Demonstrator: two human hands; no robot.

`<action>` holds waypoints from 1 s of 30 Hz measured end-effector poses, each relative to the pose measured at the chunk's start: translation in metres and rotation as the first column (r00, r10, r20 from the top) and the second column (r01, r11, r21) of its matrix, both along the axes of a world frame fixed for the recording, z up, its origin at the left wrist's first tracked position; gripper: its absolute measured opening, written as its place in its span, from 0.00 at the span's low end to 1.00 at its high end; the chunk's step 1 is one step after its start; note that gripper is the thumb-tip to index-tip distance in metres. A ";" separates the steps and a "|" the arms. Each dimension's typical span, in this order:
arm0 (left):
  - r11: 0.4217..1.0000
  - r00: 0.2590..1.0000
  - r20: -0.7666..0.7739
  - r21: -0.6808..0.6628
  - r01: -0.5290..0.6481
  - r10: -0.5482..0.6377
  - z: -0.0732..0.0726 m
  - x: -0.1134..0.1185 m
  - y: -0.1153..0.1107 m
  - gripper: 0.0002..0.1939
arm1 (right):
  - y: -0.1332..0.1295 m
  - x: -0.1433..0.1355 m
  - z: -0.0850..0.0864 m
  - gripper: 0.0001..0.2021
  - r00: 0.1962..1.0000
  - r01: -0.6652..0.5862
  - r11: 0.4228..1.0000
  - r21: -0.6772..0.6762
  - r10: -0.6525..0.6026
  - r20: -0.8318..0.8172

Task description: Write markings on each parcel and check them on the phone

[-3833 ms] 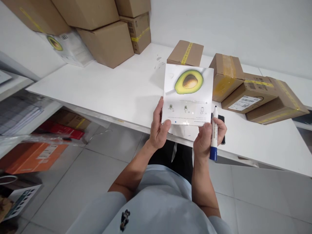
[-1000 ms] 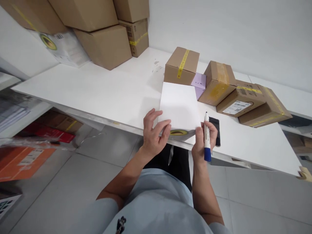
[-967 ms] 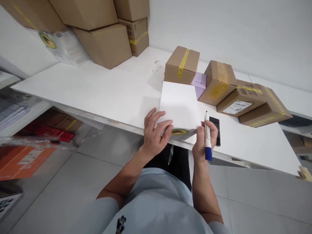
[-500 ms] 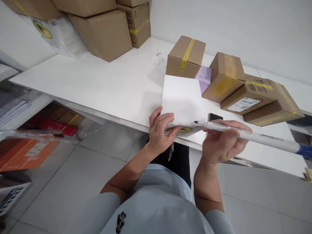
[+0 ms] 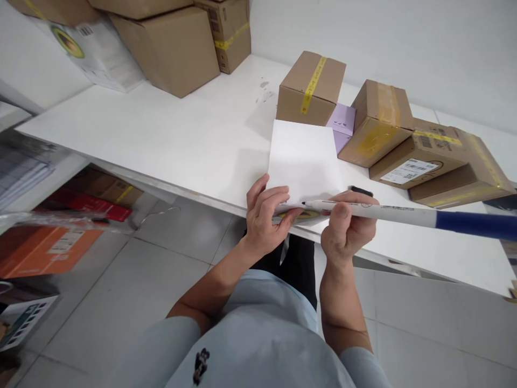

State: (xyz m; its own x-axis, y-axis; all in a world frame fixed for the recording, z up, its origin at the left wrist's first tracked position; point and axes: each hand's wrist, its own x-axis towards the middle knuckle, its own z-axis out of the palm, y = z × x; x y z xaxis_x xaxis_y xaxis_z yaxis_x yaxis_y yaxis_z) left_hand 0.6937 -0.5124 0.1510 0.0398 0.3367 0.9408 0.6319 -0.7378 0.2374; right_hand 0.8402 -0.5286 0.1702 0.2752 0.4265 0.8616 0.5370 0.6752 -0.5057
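A white box (image 5: 304, 153) with a plain top lies at the front edge of the white table (image 5: 194, 140). Its near side carries a green and yellow print. My left hand (image 5: 266, 218) grips the box's near left corner, fingers on top and thumb on the printed side. In my right hand (image 5: 349, 226) is a white marker (image 5: 396, 213) with a blue end, held between thumb and fingers. Its dark tip is at the near edge of the box top, just right of my left hand. A dark object (image 5: 361, 191) lies partly hidden behind my right hand.
Several brown boxes stand at the back right, the nearest being a taped box (image 5: 311, 89) behind the white one, beside a purple box (image 5: 342, 119). More cartons (image 5: 169, 51) are stacked at the back left. An orange box (image 5: 52, 248) sits below left.
My right hand has moved left with the marker, bringing the tip closer to my left hand. More of the marker's blue end shows. My left hand keeps its hold on the box.
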 end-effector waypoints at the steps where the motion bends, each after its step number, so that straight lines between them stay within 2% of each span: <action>1: 1.000 1.000 0.001 -0.003 0.001 -0.001 0.000 0.000 0.000 0.19 | -0.001 0.000 0.000 0.07 1.000 0.004 1.000 -0.006 -0.004 0.007; 6: 0.999 0.999 -0.019 -0.027 -0.027 0.026 0.001 -0.001 -0.001 0.19 | -0.003 0.000 0.003 0.09 0.995 0.039 0.997 -0.072 -0.032 0.095; 11: 0.999 1.000 -0.013 -0.032 -0.014 0.014 0.001 -0.001 -0.001 0.18 | -0.003 0.000 0.003 0.05 0.997 -0.003 0.999 -0.033 0.005 0.074; 17: 1.000 1.000 0.005 -0.002 0.005 -0.005 0.000 0.000 0.000 0.19 | -0.003 0.001 0.006 0.06 0.989 0.046 0.999 -0.002 -0.045 0.141; 20: 1.000 1.000 0.017 0.001 0.024 -0.024 -0.001 0.000 0.000 0.20 | -0.003 0.002 0.005 0.05 0.991 0.022 1.000 -0.013 -0.020 0.130; 25: 1.000 1.000 -0.002 -0.025 0.001 -0.001 0.000 -0.001 0.000 0.20 | -0.003 -0.001 0.005 0.07 0.999 0.028 0.999 -0.018 -0.028 0.045; 30: 0.999 0.999 -0.021 0.004 -0.035 0.035 0.000 0.000 0.001 0.19 | 0.000 -0.004 0.012 0.09 0.971 0.068 0.997 0.044 -0.056 -0.230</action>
State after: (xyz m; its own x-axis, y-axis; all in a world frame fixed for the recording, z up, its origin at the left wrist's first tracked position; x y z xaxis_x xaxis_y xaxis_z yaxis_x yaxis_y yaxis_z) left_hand 0.6933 -0.5118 0.1510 0.0476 0.3344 0.9412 0.6619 -0.7162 0.2210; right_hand 0.8360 -0.5284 0.1823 0.4920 0.3598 0.7928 0.4525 0.6723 -0.5859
